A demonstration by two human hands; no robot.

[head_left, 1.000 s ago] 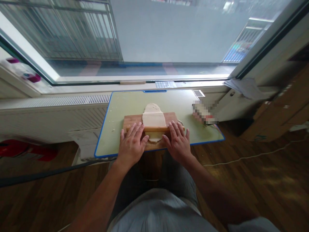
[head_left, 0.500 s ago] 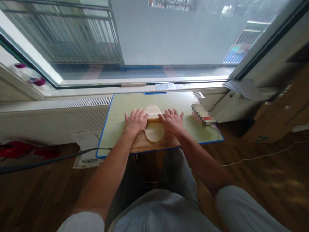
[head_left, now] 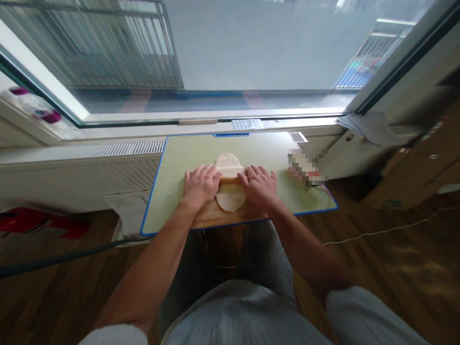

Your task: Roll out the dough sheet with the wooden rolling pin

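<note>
A wooden rolling pin (head_left: pixel 230 180) lies crosswise over a flat oval of pale dough (head_left: pixel 230 199), whose ends show beyond and in front of it. My left hand (head_left: pixel 202 183) covers the pin's left end, fingers pointing forward and thumb toward the middle. Over the right end rests my right hand (head_left: pixel 259 183), its thumb also turned inward. Both palms press down on the pin, and its ends are hidden under them. Beneath the dough is a brown wooden board (head_left: pixel 215 218), partly covered by my hands and forearms.
The board sits on a pale green, blue-edged tabletop (head_left: pixel 172 163) below a window sill (head_left: pixel 143 129). A blurred-out object (head_left: pixel 307 167) lies at the tabletop's right. A dark strap (head_left: pixel 89 251) crosses at left, near a red object (head_left: pixel 43 223). Cardboard boxes (head_left: pixel 406 177) stand at right.
The view has shifted slightly. Both hands stay on the rolling pin, which sits a touch nearer to me on the dough, with slightly more dough showing beyond it.
</note>
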